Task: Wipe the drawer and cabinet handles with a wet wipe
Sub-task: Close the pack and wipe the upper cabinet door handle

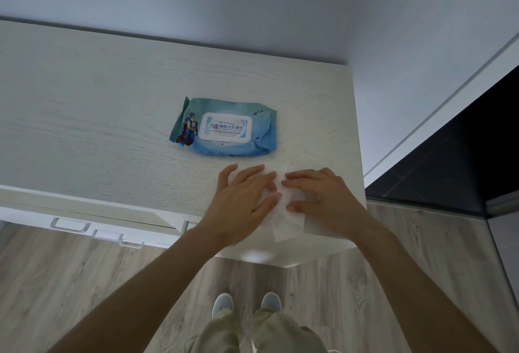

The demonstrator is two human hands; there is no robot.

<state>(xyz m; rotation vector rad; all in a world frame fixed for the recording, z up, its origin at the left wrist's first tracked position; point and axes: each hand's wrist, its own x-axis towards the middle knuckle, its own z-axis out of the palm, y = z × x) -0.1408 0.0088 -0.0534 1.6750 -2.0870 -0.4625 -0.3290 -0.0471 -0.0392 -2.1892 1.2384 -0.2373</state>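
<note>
A white wet wipe [286,219] lies flat at the front right edge of the pale wooden cabinet top [98,117], one corner hanging over the edge. My left hand [244,201] and my right hand [323,198] both press on it with straight fingers, fingertips nearly meeting. Behind them lies a blue-green pack of wet wipes [224,128] with its white lid closed. Below the top's front edge, at the left, several silver drawer handles [71,225] stick out one under another.
A white wall rises behind the cabinet. To the right are a white door frame [438,111] and a dark tiled floor [463,167]. Light wood flooring [84,282] lies below, with my shoes [247,303] close to the cabinet.
</note>
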